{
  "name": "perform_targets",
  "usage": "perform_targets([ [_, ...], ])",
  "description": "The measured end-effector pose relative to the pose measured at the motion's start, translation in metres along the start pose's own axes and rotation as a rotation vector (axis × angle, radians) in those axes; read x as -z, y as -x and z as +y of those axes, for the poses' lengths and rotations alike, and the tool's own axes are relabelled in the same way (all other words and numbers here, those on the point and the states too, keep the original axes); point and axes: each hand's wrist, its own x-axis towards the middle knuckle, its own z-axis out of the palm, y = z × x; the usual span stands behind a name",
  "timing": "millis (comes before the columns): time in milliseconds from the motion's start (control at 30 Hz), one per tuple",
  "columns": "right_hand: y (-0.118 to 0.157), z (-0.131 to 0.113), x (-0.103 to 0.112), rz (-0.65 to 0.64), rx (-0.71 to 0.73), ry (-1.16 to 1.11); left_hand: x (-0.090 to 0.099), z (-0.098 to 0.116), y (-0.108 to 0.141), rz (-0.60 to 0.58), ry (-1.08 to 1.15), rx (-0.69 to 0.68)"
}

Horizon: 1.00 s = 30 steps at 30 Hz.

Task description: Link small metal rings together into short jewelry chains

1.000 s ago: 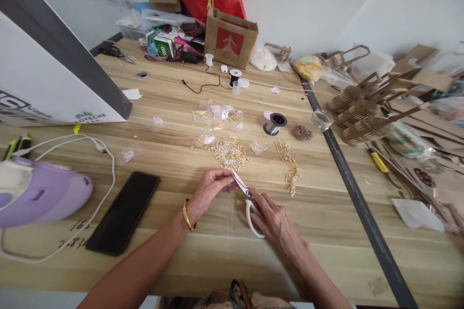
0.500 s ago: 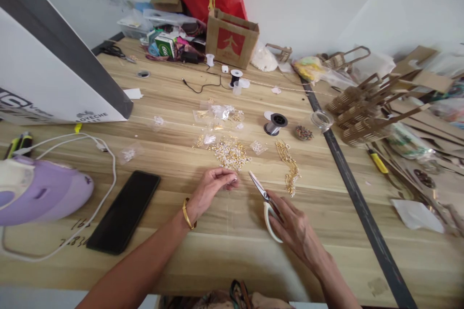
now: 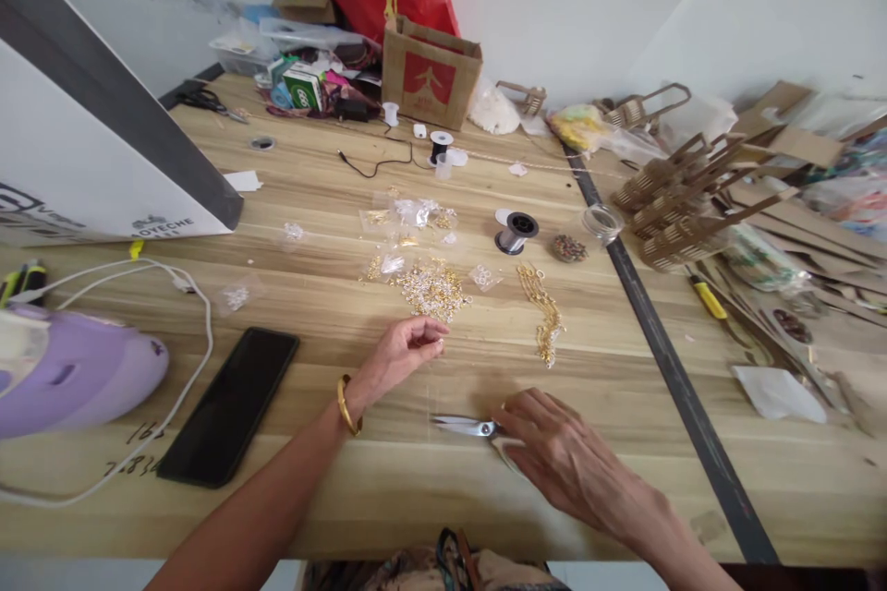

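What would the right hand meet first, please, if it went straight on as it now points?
Past the scissors just ahead, the right hand would probably meet the left hand first, though height and depth are unclear.

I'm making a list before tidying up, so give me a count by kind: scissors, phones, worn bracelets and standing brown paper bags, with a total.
Scissors: 2, one pair under the right hand, one pair at the back left
Phone: 1
Worn bracelet: 1
Brown paper bag: 1
Total: 5

Scissors [image 3: 475, 426], a spool [image 3: 514, 238] and a pile of trinkets [image 3: 433, 289] mark a craft workshop.
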Motion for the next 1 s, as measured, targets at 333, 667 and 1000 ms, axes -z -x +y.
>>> perform_targets([
  [333,-0.088,0.017,-0.016,0.156,-0.04,-0.604,-0.006,0.003,0.006,-0.078,-0.265,-0.105],
  [667,-0.101,0.035,-0.03,0.198,0.023,-0.552,-0.009,0.005,0.008,0.032,-0.54,-0.163],
  [1000,-0.093,0.038,-0.03,0.297,0.187,-0.044,-0.009,0.016,0.012,0.034,-0.804,-0.129],
])
